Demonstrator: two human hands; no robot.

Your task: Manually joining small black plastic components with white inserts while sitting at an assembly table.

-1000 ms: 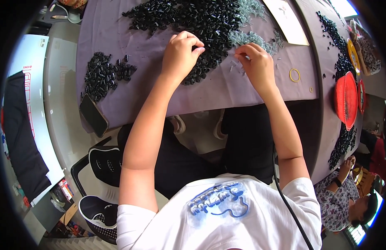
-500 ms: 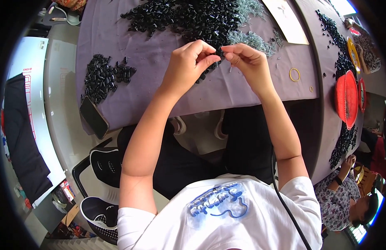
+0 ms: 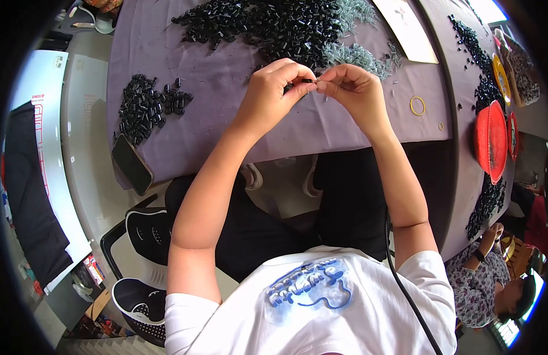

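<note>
Head view, looking down: a seated person works w/ both hands raised just above a purple-covered tabletop (image 3: 185,65). Left hand (image 3: 273,89) and right hand (image 3: 352,89) meet fingertip to fingertip near the middle of the cloth. Left fingers are pinched shut on a small black part (image 3: 299,84); right fingers are closed tight on what looks like a thin pale pin (image 3: 319,78), too small to tell for sure. The two pieces touch end to end between the hands, held just clear of the cloth.

Behind the hands, a big heap of black parts (image 3: 268,26) spreads across the far side of the tabletop, w/ a grey-green pile of thin pieces (image 3: 354,53) just beside it on the right. A smaller batch of black parts (image 3: 147,109) sits well apart at left, near the cloth's edge. A dark phone (image 3: 132,164) lies at the near left corner, partly over the edge. A yellow rubber band (image 3: 417,105) rests on the cloth to the right of the right hand. Further right, red round baskets (image 3: 490,139) stand on edge beside more scattered black parts (image 3: 487,204). Another person (image 3: 493,278) sits at lower right.
</note>
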